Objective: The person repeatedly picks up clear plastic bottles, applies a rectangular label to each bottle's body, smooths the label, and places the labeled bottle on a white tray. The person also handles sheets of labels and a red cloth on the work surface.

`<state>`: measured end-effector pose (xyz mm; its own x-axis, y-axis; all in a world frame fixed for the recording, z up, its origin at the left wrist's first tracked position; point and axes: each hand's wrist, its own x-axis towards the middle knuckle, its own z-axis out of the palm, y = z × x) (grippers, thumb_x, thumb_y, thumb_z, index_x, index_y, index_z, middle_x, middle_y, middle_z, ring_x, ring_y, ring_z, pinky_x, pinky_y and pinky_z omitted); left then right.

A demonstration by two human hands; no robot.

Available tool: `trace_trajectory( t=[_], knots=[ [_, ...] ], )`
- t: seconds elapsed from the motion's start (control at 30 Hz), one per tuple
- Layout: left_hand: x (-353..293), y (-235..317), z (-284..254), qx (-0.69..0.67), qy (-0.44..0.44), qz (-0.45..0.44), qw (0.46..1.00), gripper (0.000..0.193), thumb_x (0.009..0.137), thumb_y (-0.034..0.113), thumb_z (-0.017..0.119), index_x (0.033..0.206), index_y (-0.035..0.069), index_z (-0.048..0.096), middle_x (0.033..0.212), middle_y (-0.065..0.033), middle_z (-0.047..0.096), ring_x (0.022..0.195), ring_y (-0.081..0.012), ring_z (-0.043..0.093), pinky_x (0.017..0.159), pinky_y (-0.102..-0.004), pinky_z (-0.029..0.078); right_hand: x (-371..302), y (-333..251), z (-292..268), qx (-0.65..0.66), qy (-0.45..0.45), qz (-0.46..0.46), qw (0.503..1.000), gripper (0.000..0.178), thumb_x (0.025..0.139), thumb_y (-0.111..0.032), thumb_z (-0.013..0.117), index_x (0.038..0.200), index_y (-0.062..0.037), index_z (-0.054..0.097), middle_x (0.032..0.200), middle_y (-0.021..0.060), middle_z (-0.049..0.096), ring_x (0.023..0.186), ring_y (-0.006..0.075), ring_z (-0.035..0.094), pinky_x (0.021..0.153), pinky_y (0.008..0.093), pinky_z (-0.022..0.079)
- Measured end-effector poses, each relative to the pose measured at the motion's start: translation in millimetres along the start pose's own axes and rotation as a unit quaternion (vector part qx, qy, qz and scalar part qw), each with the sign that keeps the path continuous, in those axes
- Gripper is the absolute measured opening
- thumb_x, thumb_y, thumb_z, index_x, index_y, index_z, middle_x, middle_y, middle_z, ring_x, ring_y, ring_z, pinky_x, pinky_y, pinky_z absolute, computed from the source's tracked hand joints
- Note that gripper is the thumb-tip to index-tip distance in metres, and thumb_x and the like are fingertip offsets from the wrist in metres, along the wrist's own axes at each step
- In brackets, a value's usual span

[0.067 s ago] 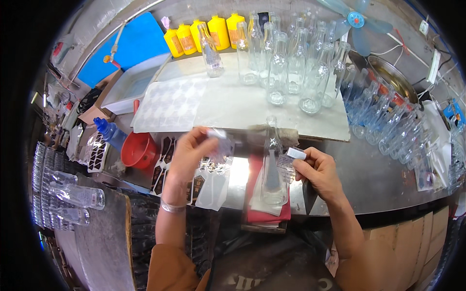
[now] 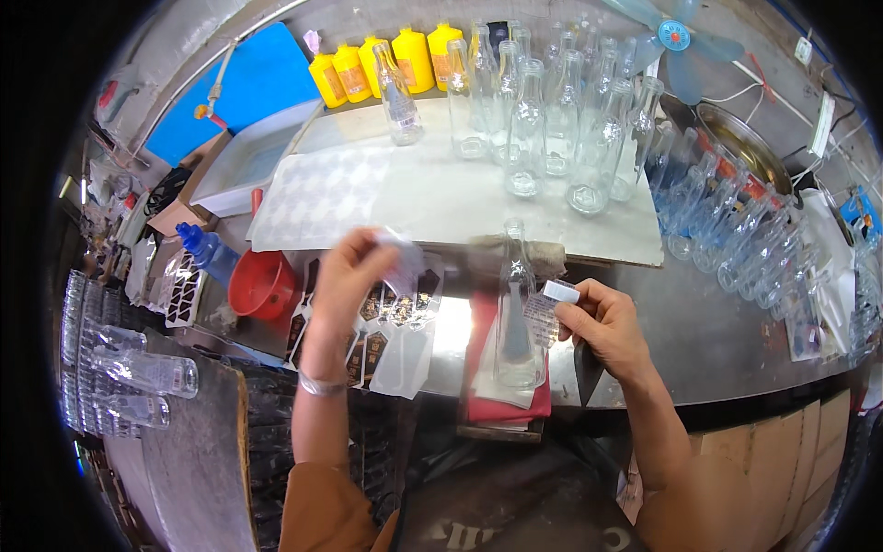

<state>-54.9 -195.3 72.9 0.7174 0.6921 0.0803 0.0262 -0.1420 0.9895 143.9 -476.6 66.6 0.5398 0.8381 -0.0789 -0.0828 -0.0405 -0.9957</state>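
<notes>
Between my hands, a clear glass bottle (image 2: 517, 345) lies neck away from me on a white and red cloth (image 2: 543, 391). My right hand (image 2: 607, 331), just right of the bottle, pinches a clear label (image 2: 543, 320) with dark print and a white strip at its top. My left hand (image 2: 345, 281) is closed on a piece of translucent film (image 2: 401, 265), blurred by motion, over the table's left part. Under it lie sheets of dark-printed labels (image 2: 368, 350) and a pale blank backing sheet (image 2: 405, 357).
Several clear bottles (image 2: 526, 138) stand on the pale raised board (image 2: 441, 198), with another bottle (image 2: 398, 101) near yellow containers (image 2: 414, 60). More bottles (image 2: 736, 230) lean at right. A red bowl (image 2: 262, 285) and blue spray bottle (image 2: 207, 253) stand at left; a fan (image 2: 674, 37) is at the back.
My left hand has moved slightly up and to the left with the film. My right hand stays in place; the label in it shows its print more clearly.
</notes>
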Motion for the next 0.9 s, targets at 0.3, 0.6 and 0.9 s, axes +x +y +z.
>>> trace_trajectory(
  t=[0.3, 0.6, 0.9],
  knots=[
    [111, -91, -113, 0.565, 0.261, 0.241, 0.745, 0.015, 0.088, 0.014, 0.068, 0.099, 0.004, 0.067, 0.092, -0.0164, 0.069, 0.084, -0.0370, 0.066, 0.075, -0.0459, 0.051, 27, -7, -15, -0.250, 0.098, -0.122, 0.956, 0.023, 0.089, -0.011, 0.072, 0.111, -0.0047, 0.073, 0.085, 0.0045, 0.072, 0.074, 0.0106, 0.066, 0.064, 0.0246, 0.051],
    [46, -61, -59, 0.475, 0.217, 0.218, 0.824, 0.042, 0.094, 0.020, 0.070, 0.130, 0.000, 0.063, 0.134, -0.0217, 0.063, 0.126, -0.0333, 0.059, 0.107, -0.0400, 0.045, -7, 44, -4, -0.514, -0.038, -0.437, 0.737, 0.029, 0.079, -0.010, 0.078, 0.106, -0.0076, 0.070, 0.120, 0.0138, 0.070, 0.066, 0.0213, 0.070, 0.055, 0.0304, 0.056],
    [-73, -15, 116, 0.204, -0.081, 0.189, 0.957, 0.047, 0.087, 0.010, 0.073, 0.133, 0.008, 0.065, 0.153, -0.0201, 0.045, 0.142, -0.0348, 0.043, 0.116, -0.0447, 0.035, -29, 33, 3, -0.511, -0.033, -0.398, 0.761, 0.051, 0.078, -0.026, 0.081, 0.120, -0.0014, 0.065, 0.130, 0.0189, 0.064, 0.070, 0.0219, 0.070, 0.058, 0.0313, 0.056]
  ],
)
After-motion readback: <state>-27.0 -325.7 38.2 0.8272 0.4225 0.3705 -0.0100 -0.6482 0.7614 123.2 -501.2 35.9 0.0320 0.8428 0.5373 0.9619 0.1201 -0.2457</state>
